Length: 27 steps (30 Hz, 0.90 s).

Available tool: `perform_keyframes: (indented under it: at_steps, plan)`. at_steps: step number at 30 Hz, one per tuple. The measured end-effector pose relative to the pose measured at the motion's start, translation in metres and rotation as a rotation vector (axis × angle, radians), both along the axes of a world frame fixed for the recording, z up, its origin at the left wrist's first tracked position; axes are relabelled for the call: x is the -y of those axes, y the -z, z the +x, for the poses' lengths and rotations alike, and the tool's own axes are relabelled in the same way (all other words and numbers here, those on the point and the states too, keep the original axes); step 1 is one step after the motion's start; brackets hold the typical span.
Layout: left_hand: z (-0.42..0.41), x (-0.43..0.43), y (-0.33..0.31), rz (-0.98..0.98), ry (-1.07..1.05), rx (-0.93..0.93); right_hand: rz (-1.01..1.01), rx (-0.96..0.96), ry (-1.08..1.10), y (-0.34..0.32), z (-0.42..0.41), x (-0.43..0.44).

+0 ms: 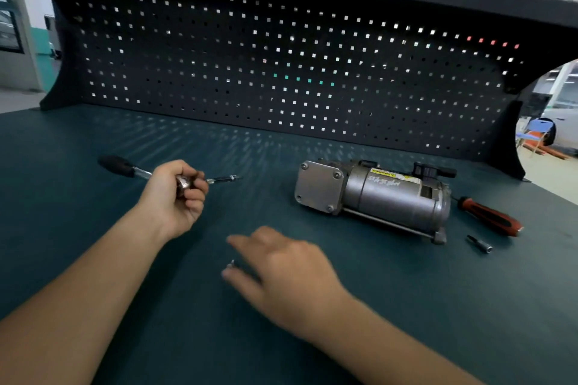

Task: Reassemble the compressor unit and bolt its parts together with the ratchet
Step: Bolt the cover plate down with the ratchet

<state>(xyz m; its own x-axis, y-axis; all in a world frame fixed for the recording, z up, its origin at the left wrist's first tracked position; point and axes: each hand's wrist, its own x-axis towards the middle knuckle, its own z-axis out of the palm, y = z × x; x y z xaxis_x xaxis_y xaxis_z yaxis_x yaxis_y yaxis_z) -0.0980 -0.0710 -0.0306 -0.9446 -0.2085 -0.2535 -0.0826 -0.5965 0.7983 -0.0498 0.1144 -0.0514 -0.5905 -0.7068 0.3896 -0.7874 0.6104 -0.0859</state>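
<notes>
Compressor unit (384,196) lies on its side at the right of the worktop (406,306), long axis running left to right, its square end plate facing left. The left hand (175,193) grips the ratchet (125,167) at its head; the right hand (291,272), blurred, is open over a small metal part (232,264). Risk: the spread fingers may knock that part away, and the round body may roll under torque.

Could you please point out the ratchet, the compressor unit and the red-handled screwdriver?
ratchet (119,165): head view, black handle grip.
compressor unit (391,201): head view, cylindrical body.
red-handled screwdriver (491,215): head view, middle of handle.
</notes>
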Motion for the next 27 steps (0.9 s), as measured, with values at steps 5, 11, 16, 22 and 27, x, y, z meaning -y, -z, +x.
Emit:
perform_keyframes:
  at_steps: [5, 11, 16, 22, 27]
  plan:
    - [-0.004, 0.0, 0.001, 0.024, 0.004, -0.001, 0.14, 0.018, -0.053, 0.015, 0.001, 0.018]
    - [-0.009, -0.005, 0.004, -0.048, 0.032, 0.03, -0.016, 0.134, 0.073, 0.013, -0.014, 0.017]
    - [-0.013, -0.005, 0.009, -0.08, 0.045, 0.029, -0.024, 0.232, 0.129, 0.015, -0.024, 0.022]
    - [-0.013, -0.008, 0.009, -0.113, 0.05, 0.041, -0.343, 0.175, 0.315, 0.015, -0.054, 0.001]
    - [-0.011, -0.016, 0.012, -0.149, 0.093, 0.06, -0.359, 0.157, 0.491, 0.013, -0.085, -0.009]
